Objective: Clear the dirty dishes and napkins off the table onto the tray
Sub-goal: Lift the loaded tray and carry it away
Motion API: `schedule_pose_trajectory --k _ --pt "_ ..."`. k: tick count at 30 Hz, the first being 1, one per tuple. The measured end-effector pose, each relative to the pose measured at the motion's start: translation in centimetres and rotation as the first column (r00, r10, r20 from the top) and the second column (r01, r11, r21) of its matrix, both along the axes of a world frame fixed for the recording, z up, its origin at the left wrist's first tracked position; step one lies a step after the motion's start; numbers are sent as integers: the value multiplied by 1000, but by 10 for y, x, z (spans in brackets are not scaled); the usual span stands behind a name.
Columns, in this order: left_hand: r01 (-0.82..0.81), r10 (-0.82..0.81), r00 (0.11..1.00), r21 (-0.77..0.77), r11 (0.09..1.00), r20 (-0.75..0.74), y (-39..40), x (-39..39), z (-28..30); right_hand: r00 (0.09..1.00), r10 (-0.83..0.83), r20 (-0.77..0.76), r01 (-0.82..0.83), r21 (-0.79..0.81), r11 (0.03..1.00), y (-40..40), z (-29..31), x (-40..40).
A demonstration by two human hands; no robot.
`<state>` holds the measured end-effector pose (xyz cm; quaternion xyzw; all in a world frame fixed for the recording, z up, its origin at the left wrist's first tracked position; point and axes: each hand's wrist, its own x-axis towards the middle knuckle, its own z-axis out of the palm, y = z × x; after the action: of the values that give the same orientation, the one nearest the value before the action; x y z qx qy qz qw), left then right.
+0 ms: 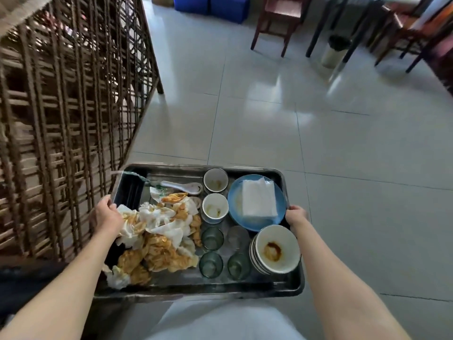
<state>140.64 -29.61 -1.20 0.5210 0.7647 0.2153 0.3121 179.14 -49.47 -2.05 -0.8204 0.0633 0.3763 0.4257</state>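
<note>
The clearing looks all but finished: the metal tray [293, 285], in the lower middle of the frame, is loaded and held up over the tiled floor [269, 114], with no tabletop in sight beneath it. Whether anything is left back on the tabletop I cannot tell from here.

The left hand [107, 213] grips the tray's left rim, fingers curled over the edge; the right hand [295, 214] grips the right rim the same way.

On the tray's left half lies a heap of crumpled, sauce-stained napkins [159, 241], with a white spoon [182, 186] just above them. Down the middle stand two small white cups [215, 180], each with a bit of residue in it, and below them four glasses [211, 238] that look empty. At the upper right a blue plate [234, 192] carries a folded clean-looking white napkin [258, 198]. At the lower right sits a stack of bowls [278, 250], the top one smeared with brown sauce.

A lattice screen [68, 106] fills the upper left; chairs [282, 15] stand at the upper right.
</note>
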Motion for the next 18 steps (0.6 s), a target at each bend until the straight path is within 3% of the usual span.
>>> schedule_pose_trajectory --k 8,18 --pt "107 -107 994 29 994 -12 140 133 5 997 -42 61 44 -21 999 116 10 125" --pt "126 -127 992 106 986 0 335 322 23 995 -102 12 102 49 994 307 23 318"
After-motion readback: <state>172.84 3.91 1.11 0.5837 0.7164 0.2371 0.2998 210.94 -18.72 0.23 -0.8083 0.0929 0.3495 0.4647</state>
